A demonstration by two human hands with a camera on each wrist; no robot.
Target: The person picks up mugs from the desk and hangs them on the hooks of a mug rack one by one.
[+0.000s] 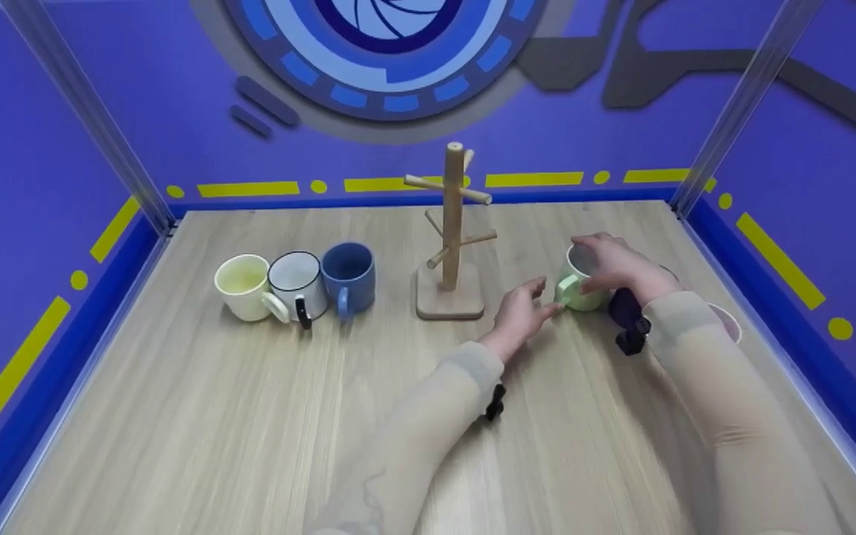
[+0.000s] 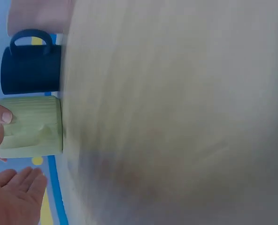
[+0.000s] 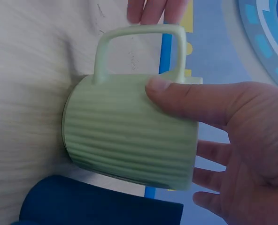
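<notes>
My right hand (image 1: 616, 261) grips a pale green mug (image 1: 585, 300) near its rim from above, the thumb on the near side and the other fingers round the far side. Ribs run along the mug's body (image 3: 129, 126), and its base is down at the tabletop. The mug's squared handle (image 3: 139, 30) points toward my left hand. That left hand (image 1: 519, 315) is held open beside the handle, fingers extended and nothing in them. Past the green mug sits a dark blue mug (image 2: 31, 70), partly hidden by my right wrist in the head view.
A wooden mug tree (image 1: 452, 223) with several bare pegs stands at mid-table. Left of it are a cream mug (image 1: 238, 301), a white mug (image 1: 313, 293) with black rim and handle, and a blue mug (image 1: 357, 286). A pink mug (image 1: 727, 322) is beyond my right forearm.
</notes>
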